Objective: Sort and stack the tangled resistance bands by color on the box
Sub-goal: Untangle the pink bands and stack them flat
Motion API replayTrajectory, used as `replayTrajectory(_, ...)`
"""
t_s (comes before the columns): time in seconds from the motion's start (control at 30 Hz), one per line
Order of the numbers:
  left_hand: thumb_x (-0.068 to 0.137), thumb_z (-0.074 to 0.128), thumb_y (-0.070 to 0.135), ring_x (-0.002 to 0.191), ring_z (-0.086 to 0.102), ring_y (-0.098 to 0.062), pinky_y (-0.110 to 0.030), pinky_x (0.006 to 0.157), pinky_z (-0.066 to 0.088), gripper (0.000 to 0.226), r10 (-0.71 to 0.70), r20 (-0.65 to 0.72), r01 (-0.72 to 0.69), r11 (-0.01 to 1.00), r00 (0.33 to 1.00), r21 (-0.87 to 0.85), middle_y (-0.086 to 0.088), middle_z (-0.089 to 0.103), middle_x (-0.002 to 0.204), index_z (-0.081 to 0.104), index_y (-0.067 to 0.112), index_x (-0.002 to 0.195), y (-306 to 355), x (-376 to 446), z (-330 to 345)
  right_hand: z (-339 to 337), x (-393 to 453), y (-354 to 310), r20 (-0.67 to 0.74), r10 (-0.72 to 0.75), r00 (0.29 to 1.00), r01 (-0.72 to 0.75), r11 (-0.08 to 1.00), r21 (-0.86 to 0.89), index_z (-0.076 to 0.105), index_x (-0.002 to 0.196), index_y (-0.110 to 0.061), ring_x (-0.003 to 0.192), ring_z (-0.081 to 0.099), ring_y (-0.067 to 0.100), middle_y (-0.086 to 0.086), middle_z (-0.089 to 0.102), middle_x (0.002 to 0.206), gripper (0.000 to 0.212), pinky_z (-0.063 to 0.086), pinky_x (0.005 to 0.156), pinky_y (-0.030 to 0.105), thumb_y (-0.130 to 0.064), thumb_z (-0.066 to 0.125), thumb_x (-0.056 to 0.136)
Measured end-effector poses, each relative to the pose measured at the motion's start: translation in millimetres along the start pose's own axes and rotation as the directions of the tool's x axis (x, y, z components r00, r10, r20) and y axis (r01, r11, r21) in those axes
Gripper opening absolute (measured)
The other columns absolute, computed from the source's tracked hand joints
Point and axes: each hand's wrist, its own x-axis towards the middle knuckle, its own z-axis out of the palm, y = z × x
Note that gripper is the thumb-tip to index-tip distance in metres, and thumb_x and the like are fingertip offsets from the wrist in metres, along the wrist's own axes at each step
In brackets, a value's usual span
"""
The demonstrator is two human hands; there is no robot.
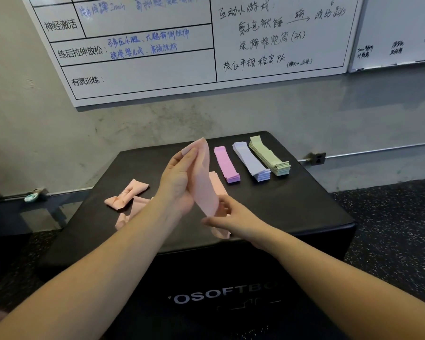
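With pink [226,164], lilac [252,161] and green stacks [269,155] done beyond them, both hands, the left hand [179,177] and right hand [231,214], grip one peach band [204,182]; tangled peach bands [127,195] remain left.

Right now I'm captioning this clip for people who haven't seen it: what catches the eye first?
Centre frame, the left hand and right hand hold a peach resistance band stretched above the black box. Behind it lie neat pink, lavender and green stacks; tangled peach bands wait at left.
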Motion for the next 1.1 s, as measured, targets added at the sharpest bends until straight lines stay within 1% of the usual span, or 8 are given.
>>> replayTrajectory(0.13,0.090,0.076,0.019,0.091,0.074,-0.017,-0.035,0.077,0.060,0.013,0.024,-0.024,-0.024,1.000,0.999,-0.016,-0.001,0.078,0.102,0.069,0.022,0.100,4.2,9.7,-2.6,-5.6,4.2,7.4,-0.016,-0.011,1.000,0.010,0.997,-0.076,0.072,0.110,-0.013,0.092,0.071,0.016,0.001,0.076,0.099,0.028,0.055,0.087,0.028,-0.025,0.079,0.086)
replayTrajectory(0.23,0.089,0.077,0.018,0.085,0.069,-0.016,-0.029,0.066,0.056,0.015,0.096,-0.074,-0.093,0.994,0.993,0.053,0.001,0.075,0.092,0.063,0.021,0.093,9.4,23.3,-4.2,-14.2,4.9,16.6,0.007,0.018,1.000,-0.017,0.989,-0.149,0.077,0.103,-0.013,0.099,0.072,0.027,0.008,0.077,0.100,0.036,0.056,0.096,0.045,-0.043,0.079,0.082)
replayTrajectory(0.33,0.085,0.082,0.022,0.089,0.058,-0.022,-0.035,0.077,0.049,0.029,0.151,-0.144,-0.131,0.982,0.978,0.135,-0.004,0.066,0.096,0.053,0.019,0.090,16.9,41.5,-7.9,-23.6,1.9,25.7,0.006,-0.014,1.000,0.016,0.973,-0.230,0.069,0.117,-0.016,0.097,0.072,0.024,0.008,0.075,0.104,0.052,0.055,0.096,0.048,-0.054,0.075,0.080)
replayTrajectory(0.47,0.083,0.083,0.018,0.100,0.066,-0.022,-0.040,0.089,0.057,0.037,0.199,-0.229,-0.165,0.974,0.953,0.157,-0.006,0.068,0.115,0.054,0.019,0.105,26.5,69.4,-14.1,-40.0,-7.7,37.6,0.000,-0.118,0.993,0.116,0.974,-0.195,0.039,0.141,-0.044,0.083,0.065,0.008,0.005,0.069,0.098,0.065,0.052,0.089,0.030,-0.035,0.076,0.089)
replayTrajectory(0.6,0.087,0.077,0.010,0.103,0.068,-0.021,-0.035,0.082,0.061,0.037,0.236,-0.226,-0.188,0.958,0.945,0.218,-0.006,0.065,0.121,0.061,0.026,0.117,24.5,100.8,-20.7,-56.4,-20.9,45.9,0.094,-0.232,0.968,0.251,0.894,-0.371,0.042,0.139,-0.049,0.115,0.046,-0.013,-0.019,0.055,0.117,0.067,0.033,0.104,0.013,-0.024,0.077,0.087)
replayTrajectory(0.7,0.089,0.075,0.008,0.106,0.068,-0.024,-0.039,0.089,0.060,0.031,0.256,-0.221,-0.183,0.935,0.941,0.303,-0.004,0.065,0.121,0.069,0.033,0.105,16.6,122.4,-25.4,-71.5,-19.8,50.2,0.183,-0.237,0.954,0.299,0.796,-0.527,0.041,0.139,-0.050,0.119,0.029,-0.013,-0.034,0.040,0.119,0.065,0.019,0.110,0.019,-0.016,0.069,0.090)
replayTrajectory(0.87,0.089,0.074,0.004,0.086,0.069,-0.017,-0.030,0.080,0.058,0.019,0.202,-0.206,-0.105,0.909,0.957,0.404,-0.005,0.074,0.102,0.075,0.022,0.091,-7.5,154.8,-27.2,-84.6,-4.9,70.1,0.120,-0.430,0.895,0.404,0.666,-0.627,0.058,0.124,-0.019,0.105,0.045,0.003,-0.019,0.049,0.110,0.038,0.041,0.096,0.028,-0.002,0.061,0.090)
replayTrajectory(1.1,0.085,0.079,0.009,0.099,0.071,-0.019,-0.032,0.092,0.059,0.013,0.125,-0.201,-0.004,0.856,0.972,0.517,-0.005,0.075,0.105,0.077,0.019,0.094,-43.9,194.7,-33.3,-99.3,12.3,91.4,0.070,-0.509,0.858,0.454,0.687,-0.568,0.074,0.101,-0.022,0.099,0.059,-0.001,-0.024,0.043,0.111,0.024,0.049,0.087,0.015,-0.038,0.064,0.086)
